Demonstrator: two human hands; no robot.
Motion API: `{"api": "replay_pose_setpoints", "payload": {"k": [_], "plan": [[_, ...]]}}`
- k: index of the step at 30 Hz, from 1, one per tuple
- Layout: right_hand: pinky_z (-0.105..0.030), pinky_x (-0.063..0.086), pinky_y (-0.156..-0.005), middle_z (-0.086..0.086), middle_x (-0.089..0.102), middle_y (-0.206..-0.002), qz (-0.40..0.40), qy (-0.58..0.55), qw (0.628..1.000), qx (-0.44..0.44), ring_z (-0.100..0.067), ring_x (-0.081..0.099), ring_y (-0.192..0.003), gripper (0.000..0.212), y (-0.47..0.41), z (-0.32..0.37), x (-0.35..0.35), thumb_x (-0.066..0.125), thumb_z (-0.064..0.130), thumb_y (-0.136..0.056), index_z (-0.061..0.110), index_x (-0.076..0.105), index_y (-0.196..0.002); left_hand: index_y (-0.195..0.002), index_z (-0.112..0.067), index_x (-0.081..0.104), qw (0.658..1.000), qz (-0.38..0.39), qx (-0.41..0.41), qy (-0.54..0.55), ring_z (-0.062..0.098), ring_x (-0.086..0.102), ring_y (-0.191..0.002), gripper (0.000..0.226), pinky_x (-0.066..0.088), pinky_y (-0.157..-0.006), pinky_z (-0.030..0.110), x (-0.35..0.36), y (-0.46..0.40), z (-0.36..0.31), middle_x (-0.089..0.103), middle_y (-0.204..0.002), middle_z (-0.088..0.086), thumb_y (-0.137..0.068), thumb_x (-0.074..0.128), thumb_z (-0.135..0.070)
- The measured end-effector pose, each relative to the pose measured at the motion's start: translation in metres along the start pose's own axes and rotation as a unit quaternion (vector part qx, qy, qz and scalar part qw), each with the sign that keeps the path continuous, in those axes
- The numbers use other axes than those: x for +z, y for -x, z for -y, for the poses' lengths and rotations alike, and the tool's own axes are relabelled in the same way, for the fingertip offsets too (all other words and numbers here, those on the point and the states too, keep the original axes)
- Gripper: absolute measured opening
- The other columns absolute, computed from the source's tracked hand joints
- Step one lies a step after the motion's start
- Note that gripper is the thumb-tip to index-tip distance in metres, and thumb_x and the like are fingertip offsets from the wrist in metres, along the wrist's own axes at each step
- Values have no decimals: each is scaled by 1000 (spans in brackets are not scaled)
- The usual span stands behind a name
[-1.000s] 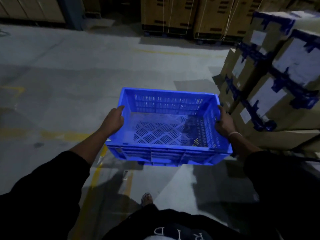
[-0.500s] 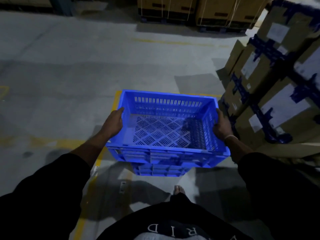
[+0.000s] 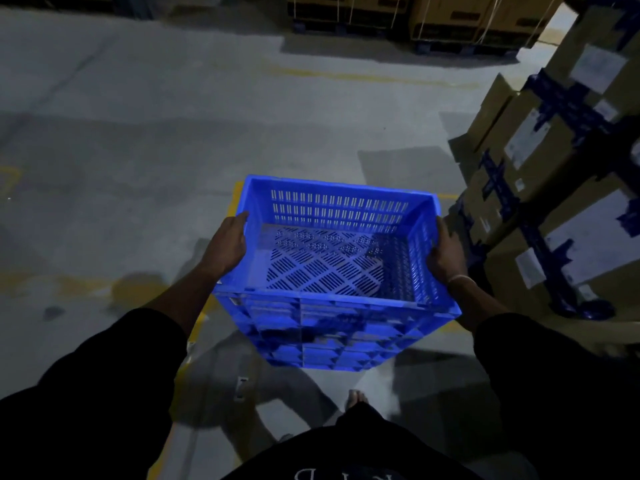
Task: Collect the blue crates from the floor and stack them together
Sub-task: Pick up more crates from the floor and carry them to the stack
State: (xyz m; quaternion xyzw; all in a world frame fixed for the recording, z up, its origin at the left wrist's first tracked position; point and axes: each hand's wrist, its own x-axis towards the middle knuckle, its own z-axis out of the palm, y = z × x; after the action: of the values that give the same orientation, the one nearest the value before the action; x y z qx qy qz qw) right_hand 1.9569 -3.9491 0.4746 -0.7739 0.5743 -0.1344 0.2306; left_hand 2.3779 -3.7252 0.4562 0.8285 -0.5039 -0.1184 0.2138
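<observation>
Hands [image 3: 227, 242] [image 3: 445, 252] gripping blue crate [image 3: 332, 306], stacked crates [image 3: 322, 355] beneath

Taped cardboard boxes [image 3: 554, 174] stand stacked on the yellow-lined concrete floor [image 3: 138, 150].

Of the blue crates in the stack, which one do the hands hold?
The top crate, whose slatted bottom is open to view. The left hand and right hand grip its side rims. The lower crates show only their front walls beneath it.
</observation>
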Motion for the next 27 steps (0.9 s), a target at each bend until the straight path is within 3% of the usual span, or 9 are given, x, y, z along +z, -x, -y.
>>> {"api": "replay_pose_setpoints", "payload": {"k": [6, 9, 13, 15, 20, 27], "plan": [[-47, 43, -85, -32, 33, -143, 15, 23, 1000, 1, -54, 49, -109, 77, 2, -4, 5, 47, 1, -91, 19, 12, -157, -151, -5, 36, 1000, 11, -12, -25, 44, 52, -119, 54, 43, -97, 47, 5, 0, 8, 50, -134, 28, -97, 43, -4], [-47, 42, -87, -31, 22, -152, 42, 30, 999, 0, -56, 46, -117, 82, 7, -6, 5, 49, 2, -91, 19, 6, -158, -153, -6, 29, 997, 35, -8, -71, 48, 50, -117, 59, 44, -95, 52, 4, 6, 5, 44, -136, 30, -95, 44, -6], [-53, 36, -102, -33, 10, -155, 67, 91, 993, -41, -57, 29, -132, 93, 21, -12, 2, 60, 16, -83, 5, 3, -156, -155, -1, 17, 981, 63, 21, -181, 53, 24, -136, 71, 39, -97, 59, -2, 10, -7, 1, -160, 33, -94, 51, -13], [-54, 32, -108, -28, -5, -160, 73, 160, 982, -75, -55, 16, -141, 99, 34, -17, 5, 67, 20, -81, 0, 3, -155, -157, -4, 10, 974, 84, 48, -205, 50, 10, -146, 78, 35, -101, 59, 0, 16, -8, -11, -162, 27, -95, 53, -22], [-54, 22, -117, -21, -13, -162, 74, 223, 966, -110, -46, 1, -148, 101, 46, -22, 10, 68, 37, -84, -3, 7, -154, -154, 6, 17, 953, 78, 105, -275, 49, -2, -149, 85, 22, -117, 57, 14, 12, 12, -3, -159, 35, -91, 55, -38], [-53, 15, -120, -31, -7, -159, 63, 276, 950, -129, -49, 0, -146, 96, 32, -24, 16, 57, 52, -80, -9, 26, -148, -156, 1, 8, 957, 85, 92, -262, 44, -8, -151, 86, 12, -120, 56, 14, 8, 5, -9, -162, 28, -95, 51, -43]]}}
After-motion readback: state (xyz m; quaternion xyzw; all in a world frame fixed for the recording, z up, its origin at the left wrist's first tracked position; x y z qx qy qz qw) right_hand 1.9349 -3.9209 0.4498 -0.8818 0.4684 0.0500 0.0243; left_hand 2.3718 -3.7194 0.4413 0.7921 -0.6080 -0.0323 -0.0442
